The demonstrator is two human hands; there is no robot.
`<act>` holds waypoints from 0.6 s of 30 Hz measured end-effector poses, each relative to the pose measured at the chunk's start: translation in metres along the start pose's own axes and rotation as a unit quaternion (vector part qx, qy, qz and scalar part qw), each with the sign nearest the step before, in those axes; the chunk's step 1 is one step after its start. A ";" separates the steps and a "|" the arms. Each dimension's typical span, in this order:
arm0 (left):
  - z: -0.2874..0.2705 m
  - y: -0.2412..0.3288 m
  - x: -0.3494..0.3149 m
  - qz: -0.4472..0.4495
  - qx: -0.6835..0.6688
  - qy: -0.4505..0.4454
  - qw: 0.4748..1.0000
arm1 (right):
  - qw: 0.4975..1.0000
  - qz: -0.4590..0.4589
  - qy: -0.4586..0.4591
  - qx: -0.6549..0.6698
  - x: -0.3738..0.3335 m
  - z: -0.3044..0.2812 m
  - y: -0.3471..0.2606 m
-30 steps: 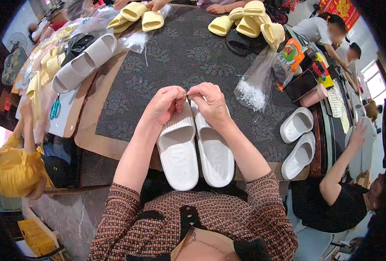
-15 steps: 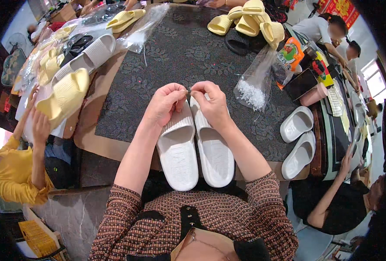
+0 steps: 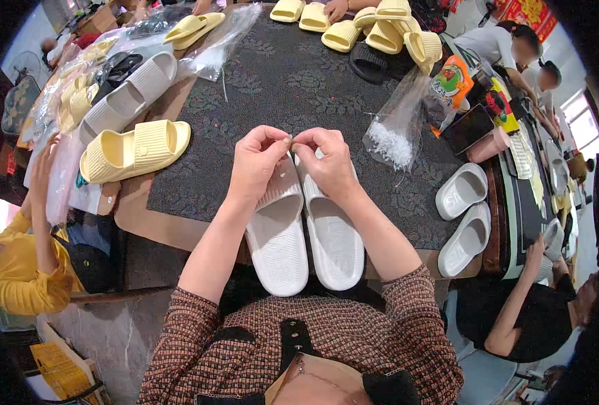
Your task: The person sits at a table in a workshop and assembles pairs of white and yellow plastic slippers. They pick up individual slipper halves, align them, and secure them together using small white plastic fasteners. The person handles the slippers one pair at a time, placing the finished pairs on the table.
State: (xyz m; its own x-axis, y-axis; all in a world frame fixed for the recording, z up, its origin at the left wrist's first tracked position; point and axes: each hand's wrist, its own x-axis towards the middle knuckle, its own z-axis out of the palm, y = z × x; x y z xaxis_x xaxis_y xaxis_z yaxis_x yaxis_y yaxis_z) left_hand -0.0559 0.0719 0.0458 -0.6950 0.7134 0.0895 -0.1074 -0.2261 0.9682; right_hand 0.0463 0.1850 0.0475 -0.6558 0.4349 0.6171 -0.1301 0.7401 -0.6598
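Observation:
Two light grey slide sandals, the left slide (image 3: 277,246) and the right slide (image 3: 338,246), lie side by side in front of me, heels toward my body and overhanging the table edge. Over the strap of the left one is my left hand (image 3: 262,156), thumb and forefinger pinched together. My right hand (image 3: 326,158) makes the same pinch above the other strap. The fingertips of both hands nearly meet over the gap between the slides. Whatever they hold is too small to name.
A clear bag of small white plastic pieces (image 3: 391,145) lies right of my hands. Another grey pair (image 3: 463,192) sits at the right edge. Yellow slides (image 3: 137,152) are at left, more (image 3: 384,34) at the back. Co-workers sit on both sides; a pink cup (image 3: 488,146) stands right.
My hands have barely moved. At left, the co-worker in yellow has let go of the yellow slides, which now lie on the table. Two more yellow slides have appeared at the back beside a person's hand.

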 end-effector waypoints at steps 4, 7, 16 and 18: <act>0.002 -0.001 -0.001 0.023 0.012 0.015 1.000 | 1.000 0.014 -0.017 -0.010 -0.001 0.000 0.002; 0.002 -0.001 -0.002 0.034 0.022 0.015 0.999 | 1.000 0.019 -0.015 -0.004 -0.001 0.000 0.004; 0.003 -0.004 -0.001 0.036 0.029 0.028 0.999 | 1.000 0.018 -0.010 -0.005 -0.002 0.000 0.003; 0.002 -0.005 -0.002 0.038 0.029 0.029 0.998 | 1.000 0.015 0.004 0.003 -0.001 0.001 0.001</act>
State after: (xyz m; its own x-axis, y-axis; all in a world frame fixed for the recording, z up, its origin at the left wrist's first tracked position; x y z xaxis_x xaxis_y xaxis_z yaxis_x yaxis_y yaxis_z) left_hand -0.0526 0.0734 0.0417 -0.7400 0.6554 0.1512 -0.0125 -0.2382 0.9711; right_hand 0.0462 0.1853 0.0457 -0.6528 0.4615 0.6008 -0.1145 0.7238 -0.6804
